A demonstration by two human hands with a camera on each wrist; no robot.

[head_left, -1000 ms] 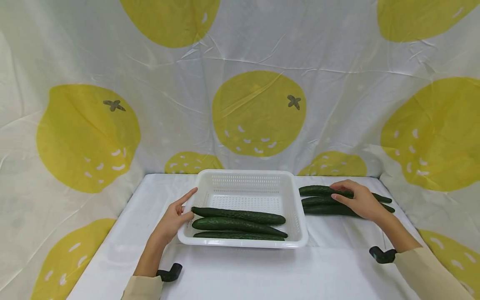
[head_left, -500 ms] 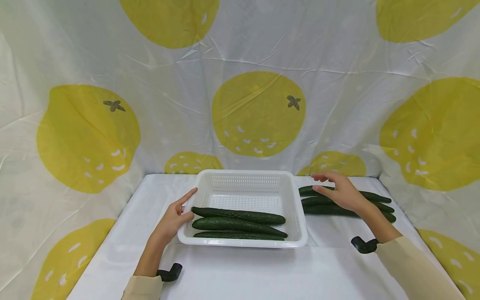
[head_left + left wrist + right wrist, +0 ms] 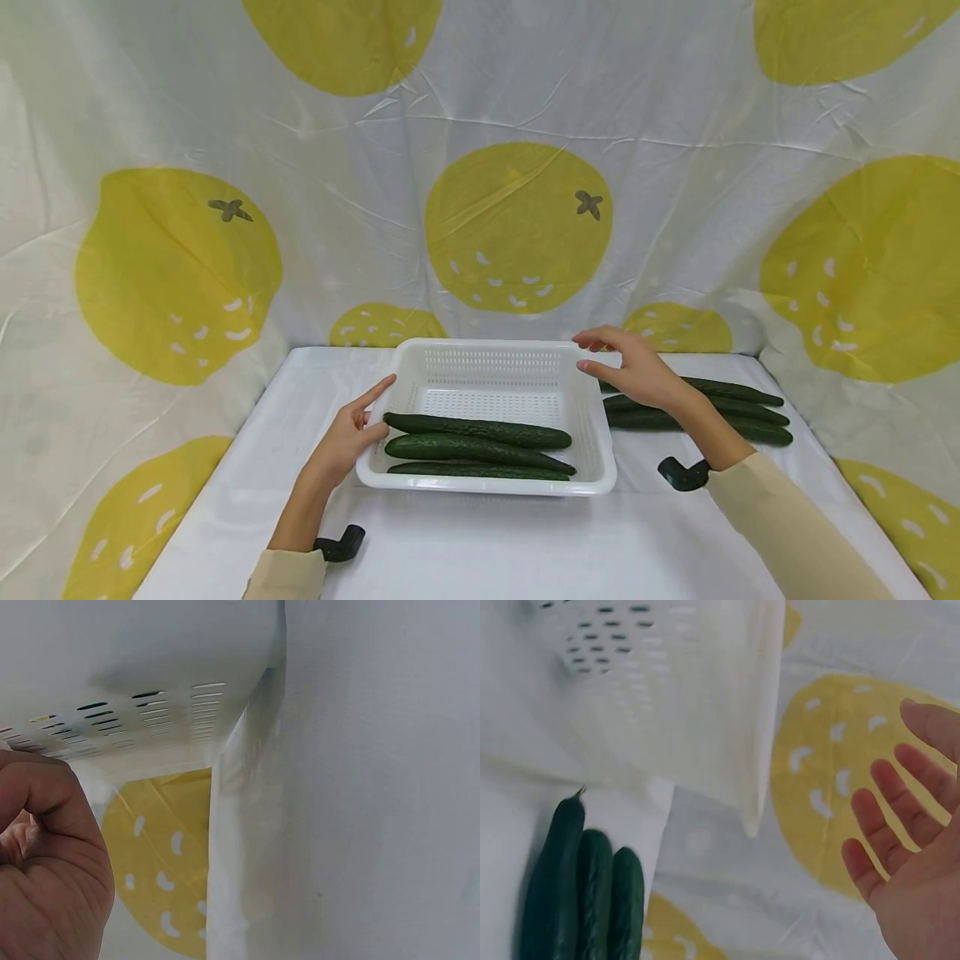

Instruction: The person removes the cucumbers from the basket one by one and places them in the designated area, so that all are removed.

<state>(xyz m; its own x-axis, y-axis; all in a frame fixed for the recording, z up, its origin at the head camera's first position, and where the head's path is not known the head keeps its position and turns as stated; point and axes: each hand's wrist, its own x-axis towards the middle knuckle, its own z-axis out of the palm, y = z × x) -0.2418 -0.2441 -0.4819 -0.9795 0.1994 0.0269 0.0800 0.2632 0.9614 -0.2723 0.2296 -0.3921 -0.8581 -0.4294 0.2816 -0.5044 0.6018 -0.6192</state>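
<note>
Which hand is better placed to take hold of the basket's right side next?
Probably the right hand: it is open, holds nothing, and hovers near that side of the basket. The left hand grips the opposite side.

Soft, even light with faint shadows on the white tablecloth (image 3: 480, 550), hazier wrist views.

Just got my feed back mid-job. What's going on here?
A person's left hand grips the left rim of a white basket, in which three cucumbers show. Their right hand is empty, fingers spread, near the basket's far right corner but not touching it. Three more cucumbers lie on the white-covered table, to the basket's right.
</note>
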